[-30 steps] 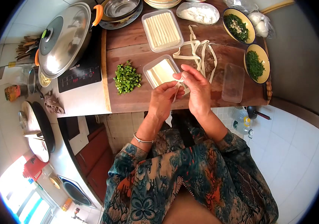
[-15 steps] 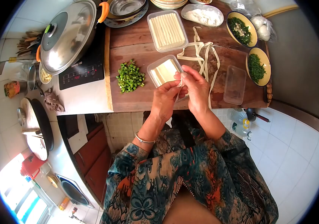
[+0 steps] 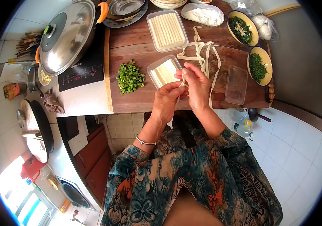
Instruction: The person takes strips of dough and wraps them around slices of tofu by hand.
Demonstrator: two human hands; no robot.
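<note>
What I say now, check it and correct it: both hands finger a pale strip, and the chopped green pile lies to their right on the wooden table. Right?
Wrong side: the left hand and right hand finger a pale strip, but the chopped green pile lies to their left on the wooden table, as the head view shows.

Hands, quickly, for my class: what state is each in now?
Left hand: closed, pinching a thin pale strip.
Right hand: fingers bent, seemingly pinching the same strip.
</note>
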